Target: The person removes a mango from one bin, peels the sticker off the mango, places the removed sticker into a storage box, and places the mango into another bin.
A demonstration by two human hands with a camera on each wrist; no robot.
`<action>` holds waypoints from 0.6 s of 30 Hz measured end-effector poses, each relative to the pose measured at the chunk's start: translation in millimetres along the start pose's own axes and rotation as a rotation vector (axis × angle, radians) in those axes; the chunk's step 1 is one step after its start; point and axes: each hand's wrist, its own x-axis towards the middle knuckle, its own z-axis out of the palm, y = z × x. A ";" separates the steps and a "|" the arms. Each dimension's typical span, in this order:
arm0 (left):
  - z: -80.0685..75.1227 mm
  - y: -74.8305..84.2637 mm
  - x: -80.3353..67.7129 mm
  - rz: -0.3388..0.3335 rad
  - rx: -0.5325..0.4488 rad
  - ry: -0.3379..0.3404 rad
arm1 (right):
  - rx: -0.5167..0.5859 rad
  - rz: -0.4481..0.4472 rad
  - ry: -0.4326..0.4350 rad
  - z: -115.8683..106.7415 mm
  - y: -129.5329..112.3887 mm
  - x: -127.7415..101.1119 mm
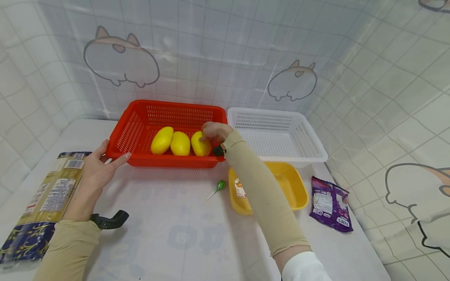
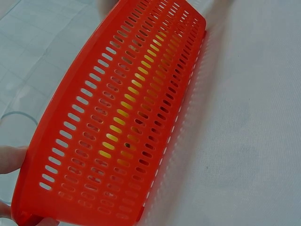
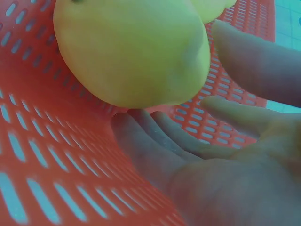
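Note:
In the head view, three yellow mangoes sit in a row inside the red plastic basket (image 1: pixel 165 160). My right hand (image 1: pixel 215 132) reaches over the basket's right end to the rightmost mango (image 1: pixel 201 145). Seen from the right wrist, this mango (image 3: pixel 131 52) has fairly straight fingertips (image 3: pixel 127 123) at its underside, with the thumb beside it. My left hand (image 1: pixel 99 168) holds the basket's near left corner, its thumb over the front rim. Slotted front wall fills much of the left wrist view, with yellow showing through; only bits of the left fingers (image 2: pixel 10 159) appear there.
A white basket (image 1: pixel 316 156) stands right of the red one. Before it is a yellow bin (image 1: pixel 299 193), partly covered by my right forearm. A green lollipop (image 1: pixel 220 185) lies left of the bin, a purple snack bag (image 1: pixel 330 205) right. Long clear-and-blue packages (image 1: pixel 52 195) lie far left.

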 end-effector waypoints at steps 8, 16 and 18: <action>-0.2 1.4 -0.1 -0.008 0.009 -0.001 | -0.039 -0.059 0.025 -2.6 -6.4 -12.1; -0.7 0.0 1.1 -0.017 0.003 -0.009 | -0.067 -0.116 0.042 0.0 -12.0 -25.0; -0.5 0.0 1.1 -0.021 0.007 -0.009 | -0.070 -0.120 0.044 0.8 -12.9 -27.2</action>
